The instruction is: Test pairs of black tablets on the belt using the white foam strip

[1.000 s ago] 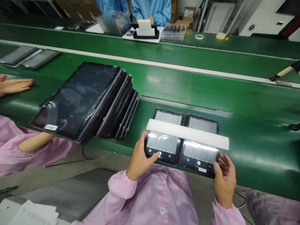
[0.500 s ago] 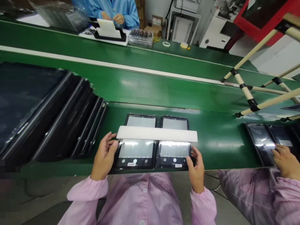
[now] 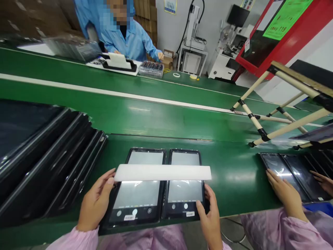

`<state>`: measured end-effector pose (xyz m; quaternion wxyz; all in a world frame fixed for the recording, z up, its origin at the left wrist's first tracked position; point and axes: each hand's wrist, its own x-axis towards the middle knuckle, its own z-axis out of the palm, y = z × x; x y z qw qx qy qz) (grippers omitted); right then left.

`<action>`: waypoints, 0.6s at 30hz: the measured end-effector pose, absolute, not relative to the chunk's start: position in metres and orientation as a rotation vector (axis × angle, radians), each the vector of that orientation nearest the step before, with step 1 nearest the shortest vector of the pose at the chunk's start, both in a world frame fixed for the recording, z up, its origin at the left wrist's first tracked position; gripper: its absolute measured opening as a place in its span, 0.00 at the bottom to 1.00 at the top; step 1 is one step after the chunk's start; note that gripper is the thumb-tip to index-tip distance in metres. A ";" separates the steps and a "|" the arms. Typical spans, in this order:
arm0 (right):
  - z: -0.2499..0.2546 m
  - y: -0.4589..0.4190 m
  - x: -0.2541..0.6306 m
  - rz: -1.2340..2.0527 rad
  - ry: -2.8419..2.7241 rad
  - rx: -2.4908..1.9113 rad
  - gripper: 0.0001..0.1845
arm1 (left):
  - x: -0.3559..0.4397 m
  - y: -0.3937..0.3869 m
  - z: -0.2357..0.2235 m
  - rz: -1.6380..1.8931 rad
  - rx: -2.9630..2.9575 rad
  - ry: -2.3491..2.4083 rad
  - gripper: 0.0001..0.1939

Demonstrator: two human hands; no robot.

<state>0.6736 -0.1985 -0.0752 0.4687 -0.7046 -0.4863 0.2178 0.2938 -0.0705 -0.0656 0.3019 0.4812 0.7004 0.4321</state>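
Observation:
Two black tablets lie side by side on the green bench, screens lit with a camera display: the left tablet (image 3: 136, 196) and the right tablet (image 3: 184, 189). A white foam strip (image 3: 162, 172) lies across both. My left hand (image 3: 95, 201) grips the left tablet's left edge, fingertips touching the strip's end. My right hand (image 3: 210, 217) grips the right tablet's lower right corner, thumb on its bezel.
A fanned stack of dark tablets (image 3: 44, 152) leans at my left. A co-worker's hands (image 3: 284, 191) rest on more tablets (image 3: 293, 175) at the right, under a pipe rack (image 3: 275, 114). Another person in blue (image 3: 122, 33) works across the conveyor belt (image 3: 156, 114).
The view has tilted up and shifted right. Both hands still hold the two tablets' outer edges; the tablets and strip sit lower in view. The co-worker's hand on the right has come further into view.

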 end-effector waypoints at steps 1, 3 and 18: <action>-0.073 -0.198 0.673 0.546 -1.197 -1.731 0.30 | 0.294 -0.070 -0.066 1.153 1.279 1.854 0.30; -0.069 -0.197 0.672 0.572 -1.200 -1.752 0.33 | 0.295 -0.070 -0.065 1.165 1.280 1.833 0.30; -0.039 -0.194 0.649 0.622 -1.251 -1.948 0.50 | 0.303 -0.076 -0.052 1.202 1.282 1.823 0.28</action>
